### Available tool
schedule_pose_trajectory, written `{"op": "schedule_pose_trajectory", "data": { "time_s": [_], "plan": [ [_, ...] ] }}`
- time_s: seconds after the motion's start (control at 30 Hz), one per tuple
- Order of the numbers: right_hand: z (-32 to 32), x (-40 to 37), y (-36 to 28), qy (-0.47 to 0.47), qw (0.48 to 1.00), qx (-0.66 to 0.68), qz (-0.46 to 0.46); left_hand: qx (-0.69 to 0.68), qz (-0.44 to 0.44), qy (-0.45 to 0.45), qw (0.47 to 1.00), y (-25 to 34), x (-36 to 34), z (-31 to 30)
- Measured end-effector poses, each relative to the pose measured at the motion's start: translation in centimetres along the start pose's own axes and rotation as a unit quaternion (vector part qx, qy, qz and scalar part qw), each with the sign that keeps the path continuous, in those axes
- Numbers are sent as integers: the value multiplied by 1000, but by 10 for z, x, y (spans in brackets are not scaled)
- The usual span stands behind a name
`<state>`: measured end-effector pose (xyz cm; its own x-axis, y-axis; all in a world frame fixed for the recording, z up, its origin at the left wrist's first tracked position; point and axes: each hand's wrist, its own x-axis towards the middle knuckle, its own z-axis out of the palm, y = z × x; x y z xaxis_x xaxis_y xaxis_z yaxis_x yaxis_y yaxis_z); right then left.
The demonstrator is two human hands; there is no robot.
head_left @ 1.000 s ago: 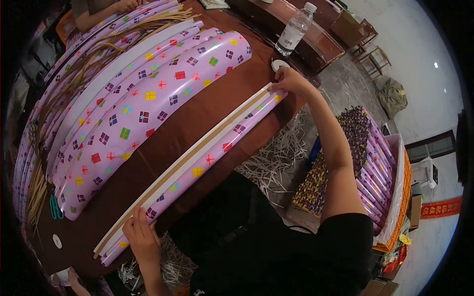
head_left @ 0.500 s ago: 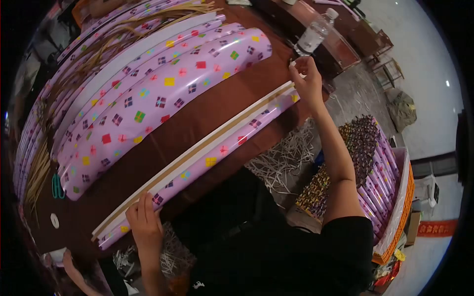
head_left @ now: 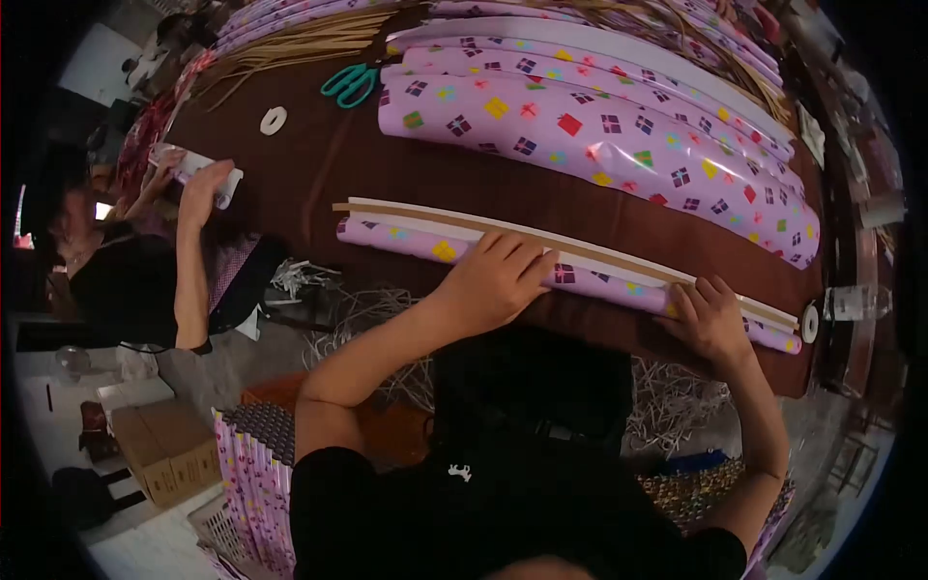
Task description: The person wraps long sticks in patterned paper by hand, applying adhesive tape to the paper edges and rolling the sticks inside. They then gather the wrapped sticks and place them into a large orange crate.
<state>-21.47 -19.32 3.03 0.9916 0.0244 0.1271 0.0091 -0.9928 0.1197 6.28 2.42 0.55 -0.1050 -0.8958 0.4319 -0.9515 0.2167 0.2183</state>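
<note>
A partly rolled sheet of lilac wrapping paper (head_left: 406,238) with small gift prints lies along the table's near side. Its white underside shows at the far edge, and a narrow brown strip (head_left: 619,263) runs lengthwise on it, poking out at the left end. My left hand (head_left: 498,280) is closed over the middle of the roll, fingers bent across it. Further right, my right hand (head_left: 710,317) grips the same roll, thumb on the near side. A white ring, perhaps a tape roll (head_left: 810,325), is beside the right end.
Large wrapping paper sheets (head_left: 609,145) cover the table's far side, with brown strips (head_left: 300,53) behind. Teal scissors (head_left: 350,86) and a white ring (head_left: 274,120) lie to the left. A co-worker's hand (head_left: 205,188) holds something white there. A bottle (head_left: 858,303) stands right.
The view has swung left, bringing the co-worker into sight. My right hand has come from beyond the roll's far end down onto the roll; my left hand now rests nearer its middle.
</note>
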Motion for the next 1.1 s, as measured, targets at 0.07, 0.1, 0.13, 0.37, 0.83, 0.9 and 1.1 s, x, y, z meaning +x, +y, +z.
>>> {"op": "schedule_pose_trajectory", "data": {
  "time_s": [0.07,0.1,0.13,0.37,0.83,0.9,1.1],
  "plan": [
    [1,2,4,-12,1000,12,-3,-1,22,12,1000,-1,1,2],
    [-2,1,4,-28,999,24,6,-5,22,13,1000,-1,-1,4],
    [-13,7,2,-31,999,23,10,5,24,17,1000,-1,-2,6],
    [-14,37,11,19,962,222,157,25,27,14,999,3,-2,4],
    [-34,49,10,-154,845,452,241,80,-9,62,995,16,-13,5],
    [-43,54,3,-159,830,474,247,115,14,79,990,18,-13,6],
    [-56,56,2,-153,885,416,140,137,22,100,985,23,-16,8]
  ]
}}
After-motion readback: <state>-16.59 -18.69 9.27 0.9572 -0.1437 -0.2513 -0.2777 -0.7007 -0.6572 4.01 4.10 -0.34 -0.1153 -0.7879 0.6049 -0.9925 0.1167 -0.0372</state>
